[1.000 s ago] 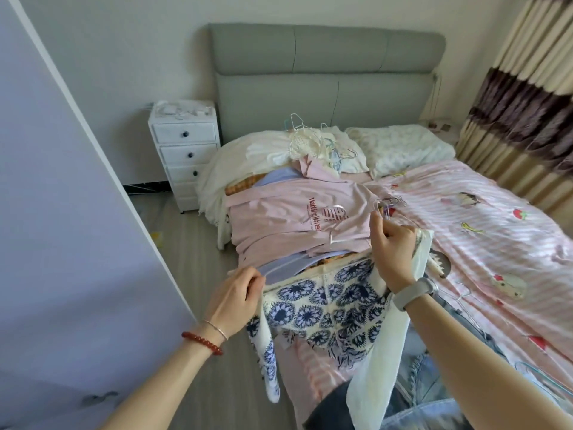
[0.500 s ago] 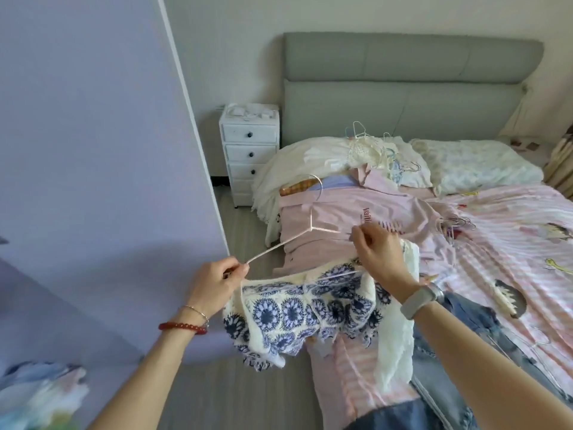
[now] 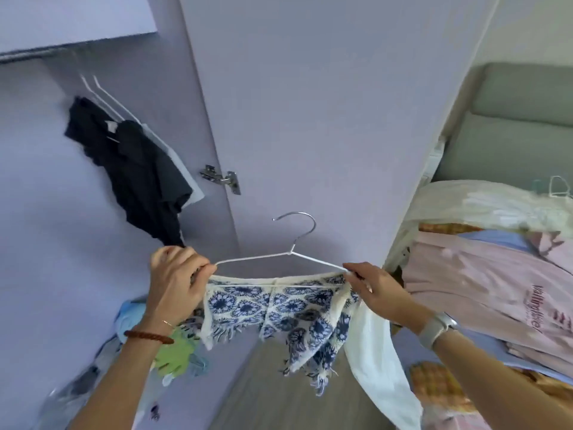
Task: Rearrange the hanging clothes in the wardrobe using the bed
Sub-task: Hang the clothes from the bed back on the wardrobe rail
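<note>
Each hand, left hand (image 3: 176, 282) and right hand (image 3: 379, 290), pinches an end of the hanger (image 3: 288, 254) near the wardrobe door (image 3: 310, 103), and that loosely draped blue top (image 3: 279, 308) could probably slip off if it tilts.

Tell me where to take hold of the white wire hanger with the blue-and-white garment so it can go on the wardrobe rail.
Judging by its pose, grip the white hanger at the neck just under the metal hook, coming from above. Both shoulder ends are taken by the left hand and right hand, the garment covers the bottom bar, and the hook stands upright and free.
</note>
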